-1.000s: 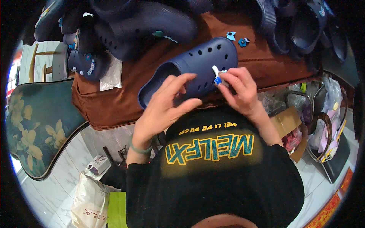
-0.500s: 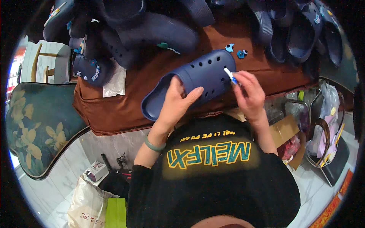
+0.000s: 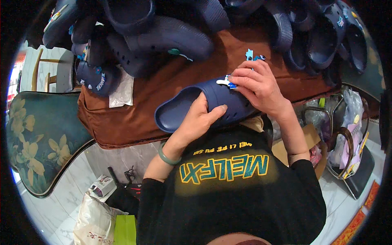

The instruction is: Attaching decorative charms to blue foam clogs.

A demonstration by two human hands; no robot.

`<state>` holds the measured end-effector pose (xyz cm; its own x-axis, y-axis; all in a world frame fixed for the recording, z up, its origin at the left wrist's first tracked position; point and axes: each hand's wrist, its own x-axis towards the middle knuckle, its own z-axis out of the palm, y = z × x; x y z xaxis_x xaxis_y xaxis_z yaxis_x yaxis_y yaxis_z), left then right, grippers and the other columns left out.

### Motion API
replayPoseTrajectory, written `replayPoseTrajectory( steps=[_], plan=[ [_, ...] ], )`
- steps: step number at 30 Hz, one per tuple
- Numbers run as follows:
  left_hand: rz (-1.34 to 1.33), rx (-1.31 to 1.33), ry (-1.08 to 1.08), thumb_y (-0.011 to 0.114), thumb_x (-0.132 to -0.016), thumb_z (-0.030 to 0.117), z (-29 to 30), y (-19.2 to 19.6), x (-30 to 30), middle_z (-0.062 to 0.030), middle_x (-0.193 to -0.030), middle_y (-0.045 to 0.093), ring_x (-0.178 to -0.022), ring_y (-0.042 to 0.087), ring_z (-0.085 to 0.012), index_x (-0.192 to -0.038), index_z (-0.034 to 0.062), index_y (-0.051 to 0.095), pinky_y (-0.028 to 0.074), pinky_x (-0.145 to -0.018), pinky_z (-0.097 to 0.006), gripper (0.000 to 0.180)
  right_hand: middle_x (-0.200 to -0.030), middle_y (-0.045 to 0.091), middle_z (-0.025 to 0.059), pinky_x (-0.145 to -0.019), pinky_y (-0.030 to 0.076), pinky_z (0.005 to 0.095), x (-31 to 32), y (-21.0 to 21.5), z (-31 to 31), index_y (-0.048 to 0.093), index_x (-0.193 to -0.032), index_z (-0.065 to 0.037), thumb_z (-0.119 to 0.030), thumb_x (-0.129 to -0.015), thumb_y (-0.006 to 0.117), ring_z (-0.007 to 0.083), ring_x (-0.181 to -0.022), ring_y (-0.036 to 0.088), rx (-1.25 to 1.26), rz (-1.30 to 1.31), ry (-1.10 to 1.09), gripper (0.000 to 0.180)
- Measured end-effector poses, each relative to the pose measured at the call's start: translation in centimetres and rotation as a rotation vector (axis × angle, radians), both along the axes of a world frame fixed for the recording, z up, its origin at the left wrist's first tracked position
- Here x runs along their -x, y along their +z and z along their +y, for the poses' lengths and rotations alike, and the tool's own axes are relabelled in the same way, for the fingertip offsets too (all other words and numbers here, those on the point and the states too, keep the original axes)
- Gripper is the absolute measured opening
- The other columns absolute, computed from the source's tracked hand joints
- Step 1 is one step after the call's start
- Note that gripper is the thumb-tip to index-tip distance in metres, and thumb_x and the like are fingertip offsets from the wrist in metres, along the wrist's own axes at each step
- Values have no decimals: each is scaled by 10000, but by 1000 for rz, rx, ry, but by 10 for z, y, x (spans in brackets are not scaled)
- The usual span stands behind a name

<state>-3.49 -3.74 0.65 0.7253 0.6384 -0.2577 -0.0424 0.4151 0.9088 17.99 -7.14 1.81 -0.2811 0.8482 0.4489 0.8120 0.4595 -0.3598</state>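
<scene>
A navy blue foam clog point(image 3: 173, 108) lies tilted across my front, its toe with the holes toward the right. My left hand point(image 3: 199, 120) grips it at the opening, fingers inside and thumb pressed on the upper. My right hand point(image 3: 259, 87) pinches a white and blue shoe charm point(image 3: 223, 83) against the far side of the clog's upper. Whether its peg sits in a hole I cannot tell. The right hand covers part of the toe. Just beyond its fingers lie small light-blue charms point(image 3: 249, 54) on the brown cloth point(image 3: 122, 126).
Many navy clogs point(image 3: 171, 38) are heaped along the far side, more point(image 3: 324, 45) at the far right. A decorated clog point(image 3: 98, 79) rests by a clear plastic bag point(image 3: 121, 92) at left. A floral chair back point(image 3: 45, 143) stands left, a cardboard box point(image 3: 300, 143) and a handled basket point(image 3: 347, 151) right.
My right hand has moved left and away from me with the charm, from the clog's toe toward the far edge of its upper. The left hand keeps its grip; the clog has shifted slightly nearer.
</scene>
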Motion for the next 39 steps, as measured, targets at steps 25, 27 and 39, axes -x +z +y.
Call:
replayPoseTrajectory(
  steps=[25,27,39],
  plan=[
    [139,137,36,558,-913,106,0,24,9,-75,-1211,580,-1107,539,-165,-1252,-29,516,414,-973,-313,367,-934,637,69,-775,412,354,-61,-40,6,683,-944,-86,-154,-790,706,253,-879,580,47,224,-426,169],
    [112,143,74,559,-911,103,2,15,5,-76,-1208,582,-1102,545,-167,-1250,-30,517,418,-970,-313,367,-911,613,48,-743,388,365,-54,-44,11,671,-944,-91,-186,-772,724,242,-877,555,-39,15,-395,203],
    [-27,85,221,509,-976,234,18,-5,-13,-96,-1169,599,-1060,573,-160,-1238,-46,521,444,-945,-298,384,-871,594,129,-706,486,377,-37,-54,26,597,-873,-23,-70,-767,612,283,-823,592,93,-429,-509,117]
  ],
)
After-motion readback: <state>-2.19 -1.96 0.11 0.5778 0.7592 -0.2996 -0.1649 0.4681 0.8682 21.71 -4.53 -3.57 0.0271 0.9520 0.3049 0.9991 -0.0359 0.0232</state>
